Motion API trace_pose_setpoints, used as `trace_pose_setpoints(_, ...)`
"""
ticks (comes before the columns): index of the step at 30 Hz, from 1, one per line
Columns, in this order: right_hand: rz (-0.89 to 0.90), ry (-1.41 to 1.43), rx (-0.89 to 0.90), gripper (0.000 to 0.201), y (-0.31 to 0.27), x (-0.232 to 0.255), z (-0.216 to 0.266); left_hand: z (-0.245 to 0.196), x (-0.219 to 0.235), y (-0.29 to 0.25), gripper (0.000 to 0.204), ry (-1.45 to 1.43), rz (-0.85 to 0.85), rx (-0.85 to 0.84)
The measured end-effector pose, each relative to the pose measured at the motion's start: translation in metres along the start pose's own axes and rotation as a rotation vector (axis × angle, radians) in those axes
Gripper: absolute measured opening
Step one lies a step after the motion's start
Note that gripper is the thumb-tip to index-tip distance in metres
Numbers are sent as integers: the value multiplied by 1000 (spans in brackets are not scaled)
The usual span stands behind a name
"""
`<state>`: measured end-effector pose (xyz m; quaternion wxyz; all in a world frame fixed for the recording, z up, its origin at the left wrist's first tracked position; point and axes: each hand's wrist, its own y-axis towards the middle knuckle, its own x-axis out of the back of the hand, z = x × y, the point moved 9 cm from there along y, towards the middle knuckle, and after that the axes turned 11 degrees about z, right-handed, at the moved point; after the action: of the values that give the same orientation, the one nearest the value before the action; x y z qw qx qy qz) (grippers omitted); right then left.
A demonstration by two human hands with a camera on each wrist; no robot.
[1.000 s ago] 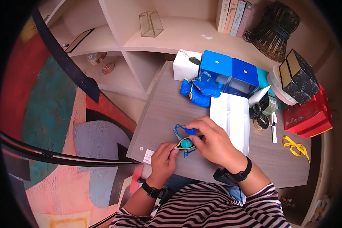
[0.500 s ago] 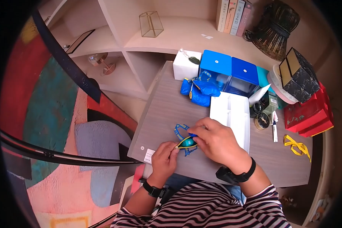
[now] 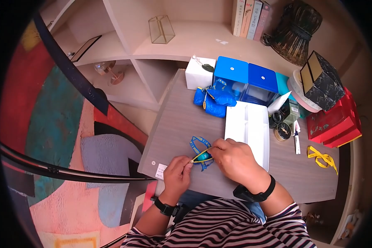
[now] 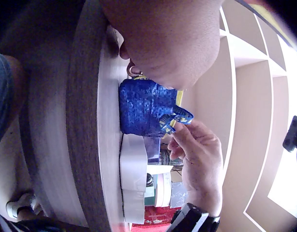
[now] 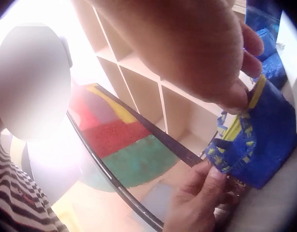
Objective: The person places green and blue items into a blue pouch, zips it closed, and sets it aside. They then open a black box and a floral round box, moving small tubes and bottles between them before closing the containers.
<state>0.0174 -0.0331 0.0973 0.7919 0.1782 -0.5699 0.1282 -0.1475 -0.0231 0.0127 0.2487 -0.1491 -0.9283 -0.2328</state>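
Note:
A small blue pouch [image 4: 143,108] with a yellow-edged zip opening sits at the near left of the desk. Blue straps [image 3: 197,142] with yellow lettering stick out from it. Inside the gaping mouth, a round teal thing [image 3: 203,156] shows. My left hand [image 3: 178,171] pinches the pouch's left end by the zip. At the opposite end, my right hand [image 3: 237,159] has thumb and fingers on the opening's edge, pinching it in the left wrist view. Whether the right fingers also hold something inside is hidden.
A white divided tray [image 3: 235,124] lies just beyond my right hand. Behind it are a crumpled blue bundle [image 3: 215,101], blue-lidded boxes [image 3: 232,70] and a white box [image 3: 199,74]. Small jars, a red bag [image 3: 332,124] and a yellow ribbon [image 3: 321,159] are at the right.
A round blue thing in my right fingers moved down to the pouch's mouth and is now out of sight. My left hand keeps its grip; the head view has shifted slightly.

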Motion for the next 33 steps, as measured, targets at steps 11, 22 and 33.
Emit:
trace_pose_setpoints(11, -113, 186, 94, 17, 5, 0, 27, -7, 4, 1, 9, 32, -73, -93)
trace_pose_setpoints(22, -114, -26, 46, 12, 17, -40, 43, -2, 12, -10, 23, -103, -59, -139)
trace_pose_setpoints(33, -230, 223, 114, 12, 9, -42, 40, 6, -1, -2, 23, 0, -11, -79)
